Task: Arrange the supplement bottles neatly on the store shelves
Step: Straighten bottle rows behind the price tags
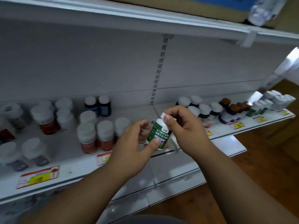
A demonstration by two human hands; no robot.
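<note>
A white bottle with a green label [159, 135] is held tilted above the front of the white shelf [72, 170]. My left hand [135, 146] grips its lower part, thumb on the label. My right hand [182, 126] pinches it at the cap end, fingers curled over the top. On the shelf to the left stand orange-filled bottles [95, 136] with white caps. Dark bottles [208, 110] stand to the right.
More white-capped bottles [34, 152] sit at the far left, brown-capped bottles [233, 110] and small green-labelled ones [258, 109] at the far right. Price tags [38, 177] line the shelf front. Another shelf [161, 18] runs overhead; a wooden floor [267, 159] lies below right.
</note>
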